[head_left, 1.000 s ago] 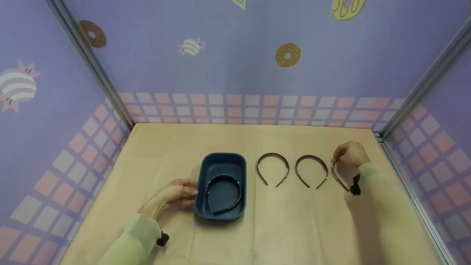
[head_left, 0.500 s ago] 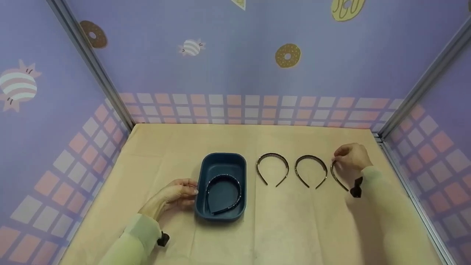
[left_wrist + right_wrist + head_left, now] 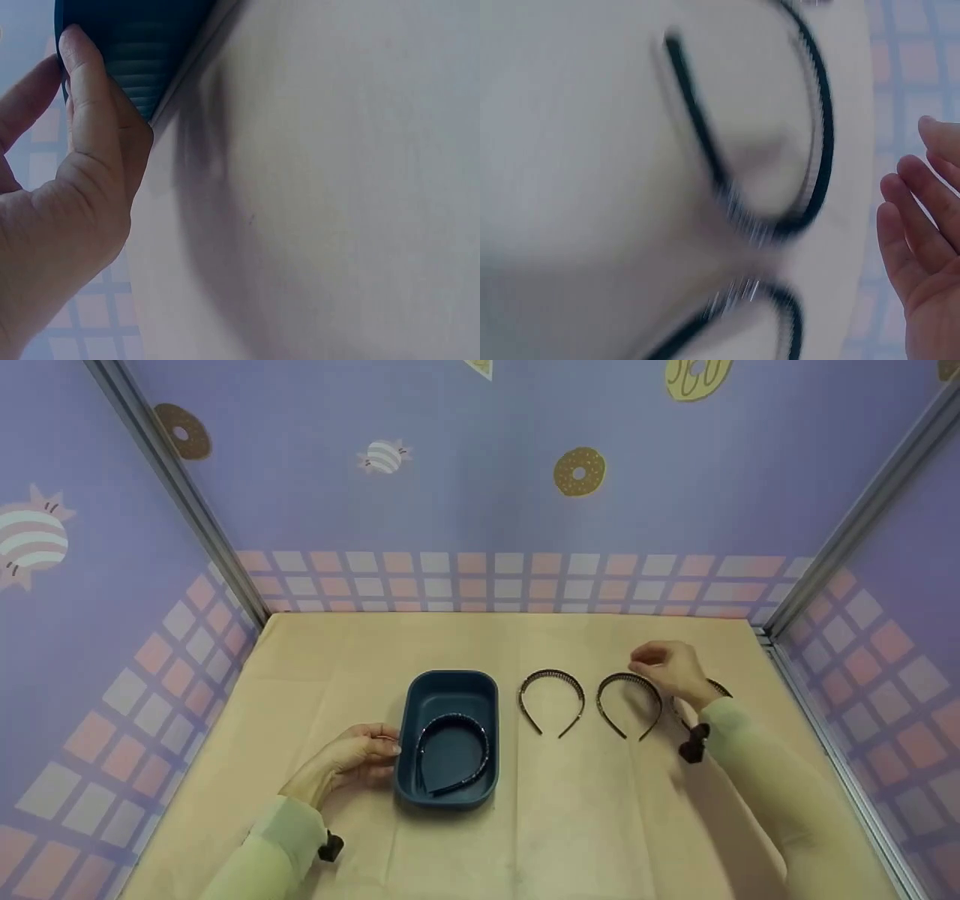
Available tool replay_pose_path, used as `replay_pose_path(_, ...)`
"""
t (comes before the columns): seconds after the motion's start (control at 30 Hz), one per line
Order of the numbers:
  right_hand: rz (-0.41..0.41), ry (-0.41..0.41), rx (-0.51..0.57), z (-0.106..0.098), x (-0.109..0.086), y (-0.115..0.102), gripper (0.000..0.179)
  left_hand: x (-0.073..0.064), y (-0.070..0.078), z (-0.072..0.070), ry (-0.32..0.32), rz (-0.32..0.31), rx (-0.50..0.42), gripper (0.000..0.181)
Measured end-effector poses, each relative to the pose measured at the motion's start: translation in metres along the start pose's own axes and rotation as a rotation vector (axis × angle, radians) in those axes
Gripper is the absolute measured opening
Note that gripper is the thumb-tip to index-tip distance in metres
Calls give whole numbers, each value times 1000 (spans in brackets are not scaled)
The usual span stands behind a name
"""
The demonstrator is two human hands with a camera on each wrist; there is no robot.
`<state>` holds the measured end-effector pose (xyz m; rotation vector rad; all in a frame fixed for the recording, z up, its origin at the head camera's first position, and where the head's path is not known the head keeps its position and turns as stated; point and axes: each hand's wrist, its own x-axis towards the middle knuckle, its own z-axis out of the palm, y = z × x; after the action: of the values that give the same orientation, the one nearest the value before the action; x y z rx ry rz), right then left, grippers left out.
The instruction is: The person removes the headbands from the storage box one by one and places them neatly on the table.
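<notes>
A dark blue rectangular box [image 3: 447, 802] stands left of centre in the head view, with a dark beaded headband [image 3: 484, 735] lying in it. My left hand [image 3: 360, 754] grips the box's left side, thumb at the rim and fingers [image 3: 90, 97] on the outer wall. Right of the box lie a toothed headband [image 3: 582, 701], a middle headband [image 3: 600, 701] and a far-right headband [image 3: 720, 688] on the table. Above the last two hovers my right hand [image 3: 671, 667], which partly hides the far-right one. In the right wrist view its fingers [image 3: 922, 195] are loosely bent and hold nothing.
A pale yellow cloth [image 3: 585, 825] covers the table. Purple walls with a pink and white tile pattern [image 3: 472, 574] rise behind and at both sides. Metal posts [image 3: 217, 555] stand at the back corners.
My right hand has let go of the far-right headband and moved left over the middle one. The far-right headband now lies on the table. My left hand keeps its place on the box.
</notes>
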<state>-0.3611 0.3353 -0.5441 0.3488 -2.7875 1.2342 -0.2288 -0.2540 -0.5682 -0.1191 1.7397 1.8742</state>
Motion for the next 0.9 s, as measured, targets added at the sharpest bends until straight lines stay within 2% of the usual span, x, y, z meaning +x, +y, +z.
replay_pose_path(0.3,-97,-69,142,59,14,-75,24,0,0,-4,6,14,20,27)
replay_pose_path(0.57,-196,-201,244,121,15,-137,26,1,-1,-5,9,13,36,32)
replay_pose_path(0.7,-264,-266,266,150,15,-158,26,0,-1,-5,14,9,26,32)
replay_pose_path(0.9,-346,-298,191,185,12,-175,26,1,-2,-3,-7,11,-7,25)
